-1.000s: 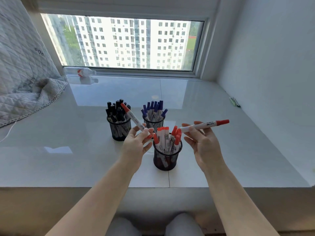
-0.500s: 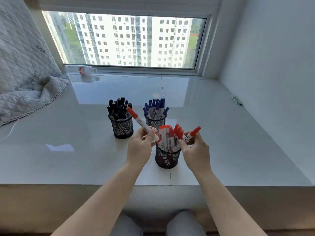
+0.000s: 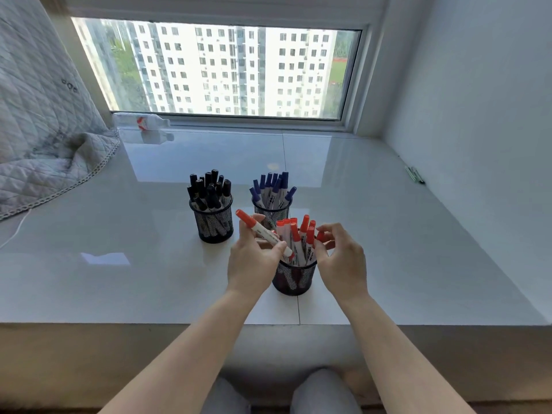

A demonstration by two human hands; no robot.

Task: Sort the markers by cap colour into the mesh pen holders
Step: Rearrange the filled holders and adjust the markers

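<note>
Glossy smooth ledge (image 3: pixel 388 234), black wire-mesh holders (image 3: pixel 294 279), quilted cloth blanket (image 3: pixel 35 130).

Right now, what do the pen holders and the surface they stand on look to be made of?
The pen holders, e.g. the front one: black metal mesh, apparently, since the weave shows through. The surface: glossy pale stone or tile, probably; it mirrors the window and shows a seam.

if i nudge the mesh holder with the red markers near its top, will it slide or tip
The red-marker holder looks tall, narrow and crammed, so probably top-heavy and apt to tip. The glossy tabletop likely lets it slide if pushed low. Its mesh wall looks stiff.
</note>
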